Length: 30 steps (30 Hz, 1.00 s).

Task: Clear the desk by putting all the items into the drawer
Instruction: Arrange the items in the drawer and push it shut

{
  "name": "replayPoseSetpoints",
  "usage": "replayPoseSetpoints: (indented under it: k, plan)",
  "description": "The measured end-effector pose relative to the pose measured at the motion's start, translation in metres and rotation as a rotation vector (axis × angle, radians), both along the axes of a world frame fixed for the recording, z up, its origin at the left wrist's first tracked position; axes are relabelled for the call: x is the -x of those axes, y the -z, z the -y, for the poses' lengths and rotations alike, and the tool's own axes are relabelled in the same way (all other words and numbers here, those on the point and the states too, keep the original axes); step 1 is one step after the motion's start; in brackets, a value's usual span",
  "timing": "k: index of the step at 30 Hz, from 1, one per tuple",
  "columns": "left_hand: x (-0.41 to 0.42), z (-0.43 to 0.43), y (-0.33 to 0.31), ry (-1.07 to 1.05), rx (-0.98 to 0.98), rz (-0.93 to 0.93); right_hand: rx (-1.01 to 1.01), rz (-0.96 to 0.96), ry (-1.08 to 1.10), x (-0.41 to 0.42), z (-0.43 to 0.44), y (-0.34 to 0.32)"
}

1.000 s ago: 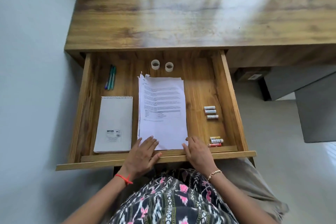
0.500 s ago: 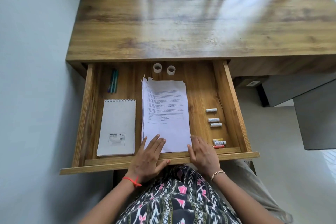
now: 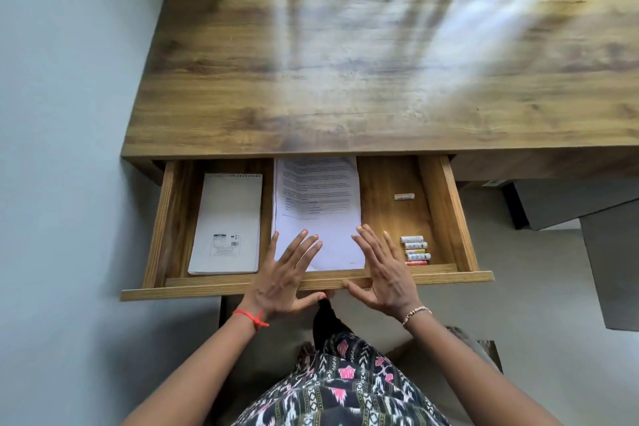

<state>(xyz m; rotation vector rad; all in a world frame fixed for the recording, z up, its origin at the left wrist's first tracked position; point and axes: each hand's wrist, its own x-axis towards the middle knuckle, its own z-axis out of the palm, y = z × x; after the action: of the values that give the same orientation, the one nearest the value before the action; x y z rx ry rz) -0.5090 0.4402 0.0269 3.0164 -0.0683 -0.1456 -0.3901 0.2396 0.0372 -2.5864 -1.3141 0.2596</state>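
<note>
Head view: wooden table (image 3: pixel 345 62). Drawer (image 3: pixel 449 207) partly out at its 6 o'clock edge. Inside: paper stack (image 3: pixel 318 197) centre, notepad (image 3: pixel 226 221) at 9. Left hand (image 3: pixel 283 273), right hand (image 3: pixel 383 273) over drawer front, each grip wide open, fingers spread, holding nothing. Small cylinders (image 3: pixel 415 251) at 4.

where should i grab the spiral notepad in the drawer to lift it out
Probably its left long edge, from the left. The notepad lies flat in the drawer, near edge against the front wall, paper stack close on its right; bare floor shows along its left, leaving room to slip under.
</note>
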Motion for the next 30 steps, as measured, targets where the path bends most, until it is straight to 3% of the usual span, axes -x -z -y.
replayPoseSetpoints:
  k: [7,12,19,30]
  plan:
    - [-0.064,-0.044,-0.003,-0.076,-0.036,0.076,0.038,0.036,-0.163,-0.069,-0.038,0.000]
    - [-0.106,-0.073,-0.010,-0.129,-0.055,0.081,0.057,0.048,-0.156,-0.112,-0.066,-0.001]
    - [-0.153,-0.101,-0.029,-0.152,-0.202,0.009,0.193,0.234,-0.266,-0.175,-0.107,-0.021]
    - [-0.210,-0.133,-0.034,-0.114,-0.229,-0.040,0.239,0.195,-0.272,-0.220,-0.150,-0.024]
